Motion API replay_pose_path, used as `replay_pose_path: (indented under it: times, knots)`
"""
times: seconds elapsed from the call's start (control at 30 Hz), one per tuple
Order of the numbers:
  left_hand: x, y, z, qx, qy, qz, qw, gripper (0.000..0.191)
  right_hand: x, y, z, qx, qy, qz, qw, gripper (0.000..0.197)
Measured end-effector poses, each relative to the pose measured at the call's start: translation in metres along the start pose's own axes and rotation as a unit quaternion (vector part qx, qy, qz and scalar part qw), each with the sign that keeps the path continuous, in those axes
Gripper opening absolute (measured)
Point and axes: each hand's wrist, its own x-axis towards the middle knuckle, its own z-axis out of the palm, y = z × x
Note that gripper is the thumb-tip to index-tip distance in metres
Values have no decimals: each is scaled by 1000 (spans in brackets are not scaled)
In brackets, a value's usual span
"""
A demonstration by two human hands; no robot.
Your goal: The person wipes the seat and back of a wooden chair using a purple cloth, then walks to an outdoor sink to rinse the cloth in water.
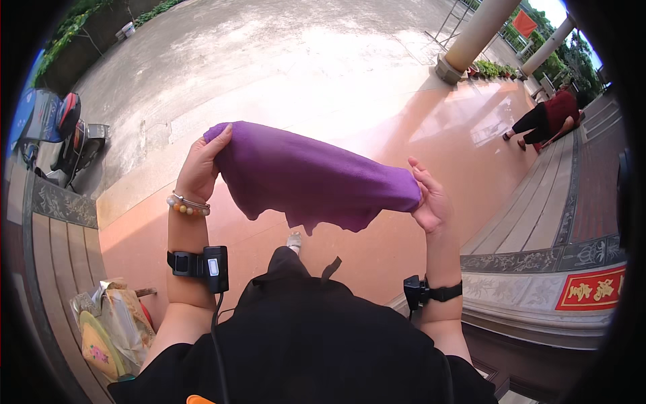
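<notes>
A purple cloth (313, 177) is stretched between my two hands in front of my body, its lower edge hanging in uneven folds. My left hand (204, 164) pinches its upper left corner, thumb on top. At the other end my right hand (430, 197) holds the cloth's right end against the palm side, with some fingers raised; the part of the grip behind the cloth is hidden. A beaded bracelet circles my left wrist, and both forearms carry black strapped devices with cables.
A scooter (75, 134) is parked at the left. Bags and a woven hat (101, 346) lie at the lower left. A person (550, 116) in dark red is at the far right, near the wall. A thick pillar (474, 38) rises at the upper right beside potted plants (492, 69).
</notes>
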Motion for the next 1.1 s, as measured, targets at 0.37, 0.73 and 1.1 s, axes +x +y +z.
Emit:
replay_pose_path:
  times: [0.37, 0.73, 1.1]
  knots:
    - [315, 13, 202, -3, -236, 59, 970, 33, 131, -166, -68, 131, 100, -154, 974, 37]
    - [563, -7, 414, -22, -269, 23, 963, 44, 337, -286, -188, -74, -43, 3, 996, 95]
    - [859, -66, 549, -111, -281, -84, 950, 41, 495, -487, -306, -28, 99, -157, 982, 92]
